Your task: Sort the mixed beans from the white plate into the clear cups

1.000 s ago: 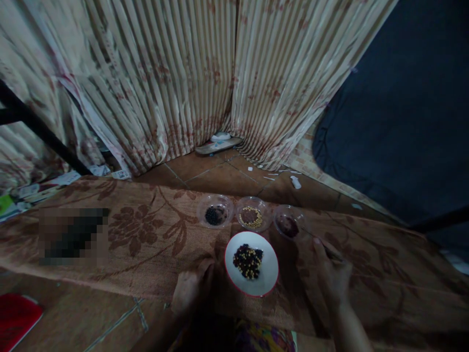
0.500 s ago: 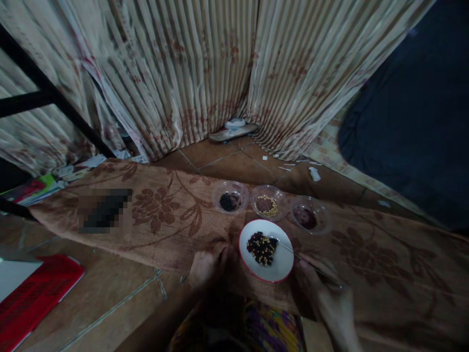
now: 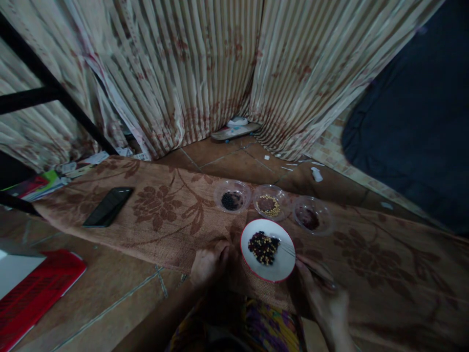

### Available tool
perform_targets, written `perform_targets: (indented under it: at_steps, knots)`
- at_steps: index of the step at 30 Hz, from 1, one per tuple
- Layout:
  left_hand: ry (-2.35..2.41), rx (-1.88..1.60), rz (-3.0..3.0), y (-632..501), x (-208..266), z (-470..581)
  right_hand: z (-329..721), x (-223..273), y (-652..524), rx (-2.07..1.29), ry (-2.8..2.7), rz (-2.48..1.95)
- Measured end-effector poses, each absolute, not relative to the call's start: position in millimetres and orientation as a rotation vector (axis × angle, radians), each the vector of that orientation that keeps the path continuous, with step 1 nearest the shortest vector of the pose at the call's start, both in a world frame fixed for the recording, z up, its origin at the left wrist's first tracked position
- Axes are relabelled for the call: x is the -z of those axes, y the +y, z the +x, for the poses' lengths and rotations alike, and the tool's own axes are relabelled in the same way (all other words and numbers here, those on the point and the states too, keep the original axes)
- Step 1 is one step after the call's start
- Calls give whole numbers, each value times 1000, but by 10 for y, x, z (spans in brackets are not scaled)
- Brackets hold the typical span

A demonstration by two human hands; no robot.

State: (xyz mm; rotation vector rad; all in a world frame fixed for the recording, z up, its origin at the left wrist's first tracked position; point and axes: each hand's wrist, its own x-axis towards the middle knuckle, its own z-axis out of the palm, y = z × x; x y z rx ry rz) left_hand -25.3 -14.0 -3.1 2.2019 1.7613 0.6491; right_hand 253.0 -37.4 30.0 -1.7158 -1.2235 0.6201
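A white bowl with a red rim (image 3: 286, 267) holds a mixed heap of black, dark red and yellow beans (image 3: 264, 248). My right hand (image 3: 322, 288), at the bowl's right side, grips slim metal tweezers (image 3: 315, 273); their thin tips reach over the rim beside the heap. My left hand (image 3: 209, 264) rests curled in a fist on the cloth left of the bowl, with nothing visible in it. Behind the bowl stand three clear plastic cups: one with black beans (image 3: 230, 201), one with yellow beans (image 3: 269, 208), one with dark red contents (image 3: 308, 220).
A brown flowered cloth (image 3: 161, 244) covers the long, narrow table. A black phone (image 3: 108, 207) lies at its left. Striped curtains (image 3: 205, 58) hang behind, with a skateboard (image 3: 236, 131) on the tiled floor. A red and white box (image 3: 44, 283) is at lower left.
The tweezers' tips have drawn back slightly to the right, away from the bean heap. My left hand stays in place; the view has shifted a little.
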Motion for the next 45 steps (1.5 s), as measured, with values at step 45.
perform_targets:
  at_steps: [45]
  knots:
    - [1760,-619,2176,-136,-39,-241,2575,-270,-356,-557,-1372,-1669]
